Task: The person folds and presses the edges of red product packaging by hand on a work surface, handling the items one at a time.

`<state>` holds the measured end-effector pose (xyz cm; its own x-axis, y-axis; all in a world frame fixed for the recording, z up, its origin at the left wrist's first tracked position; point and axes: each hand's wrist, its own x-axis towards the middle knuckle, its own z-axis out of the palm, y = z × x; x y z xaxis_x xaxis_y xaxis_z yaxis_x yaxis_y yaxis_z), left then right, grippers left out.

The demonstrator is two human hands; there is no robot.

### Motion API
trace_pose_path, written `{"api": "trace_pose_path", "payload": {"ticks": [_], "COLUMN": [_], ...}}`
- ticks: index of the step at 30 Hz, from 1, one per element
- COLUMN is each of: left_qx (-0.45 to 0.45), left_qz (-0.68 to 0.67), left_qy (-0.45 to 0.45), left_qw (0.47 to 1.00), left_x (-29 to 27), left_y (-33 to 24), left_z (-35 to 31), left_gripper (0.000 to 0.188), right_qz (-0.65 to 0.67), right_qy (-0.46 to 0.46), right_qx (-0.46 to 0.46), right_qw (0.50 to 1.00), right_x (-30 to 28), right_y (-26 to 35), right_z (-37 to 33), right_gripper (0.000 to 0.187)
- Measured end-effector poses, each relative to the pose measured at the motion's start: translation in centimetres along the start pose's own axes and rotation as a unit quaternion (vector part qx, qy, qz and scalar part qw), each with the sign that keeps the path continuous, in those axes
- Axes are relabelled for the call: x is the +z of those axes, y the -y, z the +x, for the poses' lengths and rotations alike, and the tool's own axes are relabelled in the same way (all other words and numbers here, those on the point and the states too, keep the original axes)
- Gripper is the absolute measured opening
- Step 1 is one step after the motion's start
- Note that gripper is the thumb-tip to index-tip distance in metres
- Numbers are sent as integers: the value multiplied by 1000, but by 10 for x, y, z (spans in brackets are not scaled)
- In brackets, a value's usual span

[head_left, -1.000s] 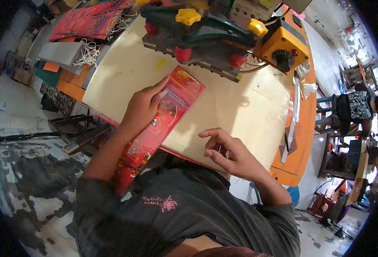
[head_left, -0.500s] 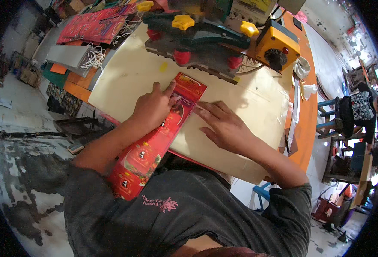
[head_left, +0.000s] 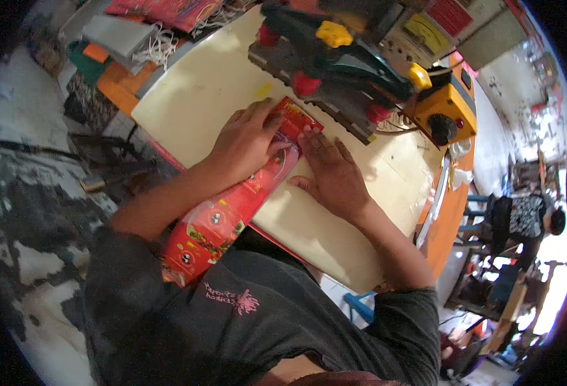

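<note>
A long, glossy red printed strip point(head_left: 216, 217) lies slantwise, its far end on the cream work board point(head_left: 180, 109) and its near end over my lap against my dark shirt. My left hand point(head_left: 248, 138) rests on the strip's upper part, fingers stretched over its left side; some fingertips are hard to make out. From the other side my right hand point(head_left: 336, 174) touches the strip's right edge near the far end, fingertips laid on it and thumb apart. Just beyond the strip's far end stands a dark green machine frame point(head_left: 354, 64) with yellow star knobs and red round parts.
A yellow control box point(head_left: 447, 106) with a black dial sits right of the machine. Red printed sheets point(head_left: 167, 9) and a grey stack with white strings point(head_left: 113, 42) lie at the far left. The orange table edge point(head_left: 447, 212) runs along the right, with a blue stool point(head_left: 359, 307) below.
My right hand has moved from beside the strip onto its right edge near the far end. My left fingers have shifted toward that end. The whole view has tilted.
</note>
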<state>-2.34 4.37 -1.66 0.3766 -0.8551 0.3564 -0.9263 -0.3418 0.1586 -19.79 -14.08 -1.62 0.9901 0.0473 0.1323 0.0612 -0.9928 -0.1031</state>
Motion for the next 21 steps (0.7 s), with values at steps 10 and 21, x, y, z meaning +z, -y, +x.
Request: {"api": "trace_pose_path", "payload": {"ticks": [10, 21], "left_qx": [34, 46], "left_qz": [-50, -87], "left_qy": [-38, -30], "left_qw": [997, 995], "left_x": [46, 50], "left_y": [16, 26], "left_z": [-6, 2], "left_gripper": [63, 63], "right_qz": [-5, 73], "right_qy": [-14, -70], "right_qx": [1, -3], "right_qw": [1000, 995], "right_x": [11, 12], "right_y": [2, -2], "right_z": [11, 7], "right_gripper": [93, 74]}}
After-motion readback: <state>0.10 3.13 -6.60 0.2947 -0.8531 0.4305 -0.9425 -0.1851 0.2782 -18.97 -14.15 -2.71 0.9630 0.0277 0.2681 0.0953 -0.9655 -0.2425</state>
